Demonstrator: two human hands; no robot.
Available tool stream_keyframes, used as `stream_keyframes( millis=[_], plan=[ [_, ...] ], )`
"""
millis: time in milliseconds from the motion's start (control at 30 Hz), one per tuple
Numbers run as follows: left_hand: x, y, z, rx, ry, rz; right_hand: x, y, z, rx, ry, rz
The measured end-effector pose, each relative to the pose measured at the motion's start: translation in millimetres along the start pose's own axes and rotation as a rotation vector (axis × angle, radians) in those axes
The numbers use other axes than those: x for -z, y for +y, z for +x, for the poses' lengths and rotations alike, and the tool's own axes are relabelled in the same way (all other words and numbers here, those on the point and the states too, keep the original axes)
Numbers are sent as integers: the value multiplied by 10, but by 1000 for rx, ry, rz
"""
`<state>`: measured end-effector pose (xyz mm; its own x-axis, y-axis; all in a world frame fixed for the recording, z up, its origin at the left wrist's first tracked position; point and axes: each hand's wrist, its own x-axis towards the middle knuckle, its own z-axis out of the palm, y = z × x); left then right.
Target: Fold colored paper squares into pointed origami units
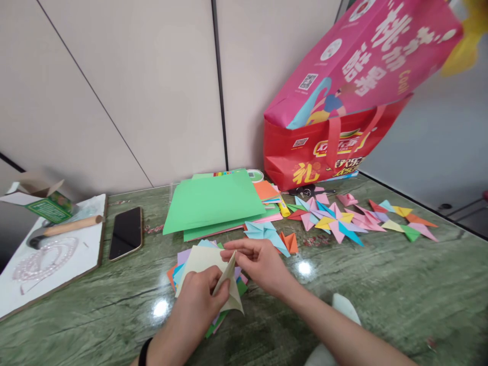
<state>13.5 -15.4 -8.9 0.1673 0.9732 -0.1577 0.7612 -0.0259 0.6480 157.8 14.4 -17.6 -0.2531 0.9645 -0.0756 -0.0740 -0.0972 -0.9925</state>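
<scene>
Cream paper (233, 297) is held by both hands at near centre, over pile of coloured paper squares (182, 258) on surface (381, 290). Raised fold is clamped between thumb and fingers of left hand (200, 292); upper tip of same fold is pinched by fingers of right hand (263, 264). Green sheets (215, 201) are stacked on far side of pile. Folded paper stars (337, 221) are spread to right, phone (125, 233) is placed to left. Far right, red bag (290, 152) is stood near wall (171, 91).
</scene>
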Motion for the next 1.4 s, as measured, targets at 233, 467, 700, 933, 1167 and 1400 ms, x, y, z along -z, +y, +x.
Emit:
stream_keyframes(
  millis=[233,467,700,933,1167,1400],
  plan=[
    [-26,27,-45,-26,27,40,-46,31,-3,-4,89,-40],
    [34,41,18,58,-86,-384,68,20,35,0,-162,171],
    [101,146,22,119,-158,-583,104,12,52,-36,-175,312],
    [57,66,27,116,-153,-578,94,9,51,-82,-141,331],
    [68,97,30,114,-141,-580,87,-20,51,-80,-130,334],
    [94,143,9,89,-115,-637,87,-9,70,-40,3,279]
  ],
)
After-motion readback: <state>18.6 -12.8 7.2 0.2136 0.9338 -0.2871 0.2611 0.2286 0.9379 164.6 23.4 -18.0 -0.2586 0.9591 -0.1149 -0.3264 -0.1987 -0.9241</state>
